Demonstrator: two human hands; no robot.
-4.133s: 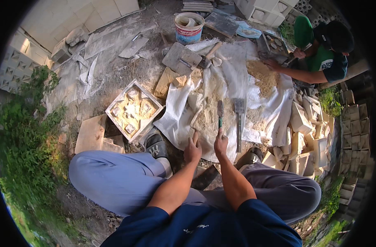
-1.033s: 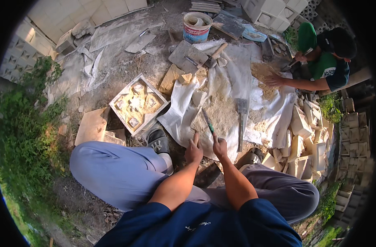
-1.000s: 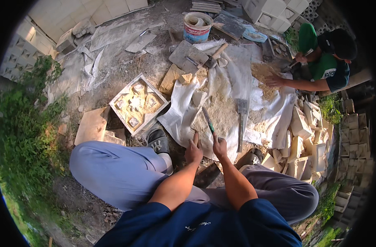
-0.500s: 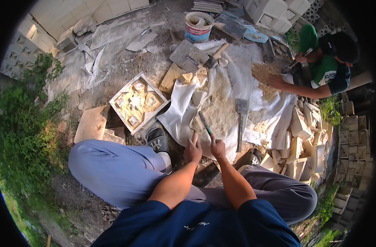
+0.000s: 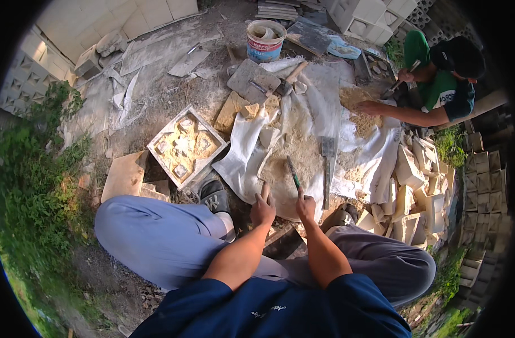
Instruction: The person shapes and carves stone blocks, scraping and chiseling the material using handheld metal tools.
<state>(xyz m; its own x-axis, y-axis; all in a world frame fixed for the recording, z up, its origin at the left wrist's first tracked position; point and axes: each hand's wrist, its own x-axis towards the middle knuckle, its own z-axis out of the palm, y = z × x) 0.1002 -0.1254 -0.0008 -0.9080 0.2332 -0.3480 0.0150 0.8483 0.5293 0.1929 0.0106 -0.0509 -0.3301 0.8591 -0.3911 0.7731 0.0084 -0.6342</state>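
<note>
My right hand (image 5: 306, 207) is closed around a narrow-bladed tool (image 5: 294, 173) with a green handle, its dark blade pointing up and away over the sandy powder (image 5: 280, 168). Beside it, my left hand (image 5: 263, 210) is closed on a short tan piece (image 5: 266, 189), whose exact kind I cannot make out. Both hands are above the near edge of a white sack sheet (image 5: 239, 177) spread on the ground. A square mould frame (image 5: 209, 160) lies left of the sheet, with yellowish powder and several pale raised blocks inside it.
A long flat-bladed tool (image 5: 327, 163) lies on the sheet, right of my hands. Behind are a hammer (image 5: 286, 85), a flat slab (image 5: 250, 79) and a bucket (image 5: 264, 49). Broken pale blocks (image 5: 407, 197) pile up at right. Another person (image 5: 432, 96) works at far right, holding a tool.
The green-handled tool has shifted slightly right with my right hand, its blade turned a little. My left hand stays nearly in place. The other person's outstretched hand has moved left.
</note>
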